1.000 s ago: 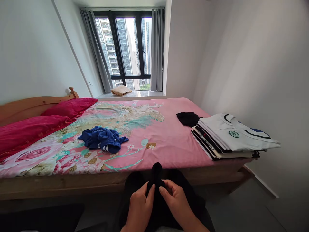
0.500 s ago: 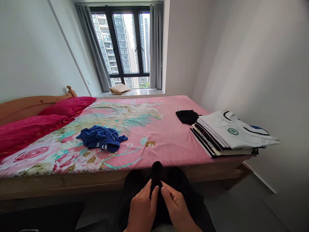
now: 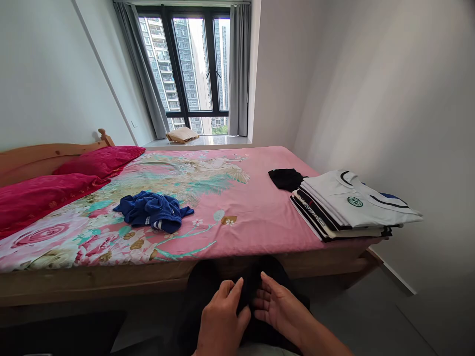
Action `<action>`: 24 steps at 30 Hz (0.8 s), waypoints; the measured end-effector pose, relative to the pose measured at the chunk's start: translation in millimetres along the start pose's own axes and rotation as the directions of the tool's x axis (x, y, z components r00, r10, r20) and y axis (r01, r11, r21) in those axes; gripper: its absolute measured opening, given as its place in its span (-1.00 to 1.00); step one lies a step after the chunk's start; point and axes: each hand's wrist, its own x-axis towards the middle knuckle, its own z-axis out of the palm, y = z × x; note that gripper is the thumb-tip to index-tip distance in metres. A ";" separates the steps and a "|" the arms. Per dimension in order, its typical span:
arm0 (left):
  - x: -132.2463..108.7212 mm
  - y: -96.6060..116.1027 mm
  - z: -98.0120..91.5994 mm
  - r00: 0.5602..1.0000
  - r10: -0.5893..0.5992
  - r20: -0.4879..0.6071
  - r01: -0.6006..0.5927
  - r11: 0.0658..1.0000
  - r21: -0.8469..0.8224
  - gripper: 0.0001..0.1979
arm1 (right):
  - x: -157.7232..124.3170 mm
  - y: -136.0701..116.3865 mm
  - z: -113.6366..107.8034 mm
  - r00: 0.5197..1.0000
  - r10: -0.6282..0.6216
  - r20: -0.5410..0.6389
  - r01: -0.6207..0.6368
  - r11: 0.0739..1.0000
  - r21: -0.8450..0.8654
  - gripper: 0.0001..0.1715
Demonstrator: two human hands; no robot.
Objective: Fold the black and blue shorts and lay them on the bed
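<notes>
So, both bare hands are at the near side, over the lap, just short of the bed. There's a soft black fabric item (image 3: 248,287) in the gap where the hands meet, and it's a pain to make out because it blends right into the matching black trousers (image 3: 198,301) behind it.

The left hand (image 3: 224,314) is partly curled, back of the hand up, index finger and thumb close beside the black fabric. Can't tell if it's actually pinching it. The right hand (image 3: 278,306) is looser, thumb up and apart from the curled fingers, palm facing left. Can't tell if that one has a grip either.

On the pink floral bedsheet (image 3: 256,212), left of the hands, there's a crumpled blue fabric garment (image 3: 150,210) with white stripes. Over on the right, by the bed's end, sits a neat stack of folded clothes (image 3: 322,217), topped by a white fabric shirt (image 3: 378,205) with black trim and a round green badge. A small folded black cloth (image 3: 285,179) lies right by it, just on the far left side.

Two deep-red fabric pillows (image 3: 55,198) are at the far left against the curved wooden headboard (image 3: 44,157). Far back, a beige cloth bundle (image 3: 182,134) is on the sill under the dark-framed window (image 3: 206,64).
</notes>
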 end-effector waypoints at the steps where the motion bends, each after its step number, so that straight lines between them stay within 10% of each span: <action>1: -2.7 3.4 6.1 0.999 0.043 -0.020 -0.042 0.999 0.031 -0.48 | -0.9 -5.2 0.0 0.999 0.048 0.008 -0.048 0.999 -0.008 -0.64; 6: -14.4 25.2 45.7 0.953 0.276 -0.128 -0.258 0.956 0.142 -0.39 | -2.8 -25.3 6.1 0.973 0.223 -0.059 -0.229 0.961 -0.157 -0.72; 10: -10.7 49.1 52.7 0.900 0.406 -0.157 -0.375 0.906 0.196 -0.54 | -1.7 -32.1 13.9 0.981 -0.109 -0.160 0.029 0.901 -0.433 -0.76; 13: -2.7 58.5 29.5 0.898 0.415 -0.145 -0.427 0.902 -0.059 -0.77 | -7.9 -47.2 21.3 0.954 -0.294 0.056 0.263 0.735 -0.625 -0.64; 18: 16.9 17.8 -24.2 0.994 0.027 -0.109 -0.091 0.765 -0.637 -0.78 | -52.3 -117.3 37.7 0.827 -0.330 0.455 0.545 0.275 -0.792 -0.60; 21: 37.0 -22.8 -34.4 0.964 -0.267 0.014 0.169 0.571 -0.803 -0.73 | -93.2 -168.6 52.9 0.815 -0.248 0.524 0.541 0.000 -0.841 -0.66; 24: 57.0 -41.7 -25.8 0.945 -0.292 0.147 0.258 0.391 -0.883 -0.68 | -128.2 -205.3 70.2 0.803 -0.183 0.567 0.531 -0.212 -0.820 -0.70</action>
